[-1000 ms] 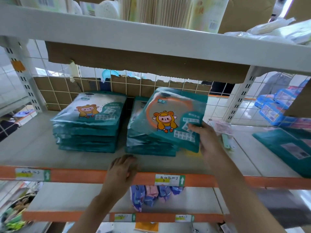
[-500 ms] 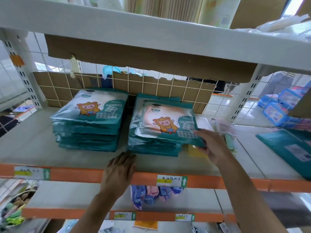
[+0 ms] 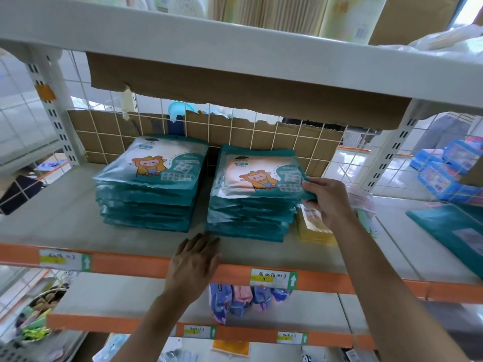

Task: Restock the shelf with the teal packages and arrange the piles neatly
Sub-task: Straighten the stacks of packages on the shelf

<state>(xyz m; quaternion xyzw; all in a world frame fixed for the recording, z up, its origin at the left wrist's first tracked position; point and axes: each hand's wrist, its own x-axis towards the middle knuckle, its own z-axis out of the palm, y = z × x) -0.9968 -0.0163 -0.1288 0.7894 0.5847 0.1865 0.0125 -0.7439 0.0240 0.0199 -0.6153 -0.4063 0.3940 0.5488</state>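
1. Pinching grip: right hand (image 3: 326, 202) clamps the top teal package (image 3: 258, 176) by its near right corner, atop the right pile (image 3: 248, 223).
2. Flat, the left hand (image 3: 193, 262) rests on the shelf (image 3: 65, 226) just before that pile.

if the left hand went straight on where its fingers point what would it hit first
Probably the bottom front corner of the right pile, just ahead of the left hand; it might instead slip into the gap between piles.
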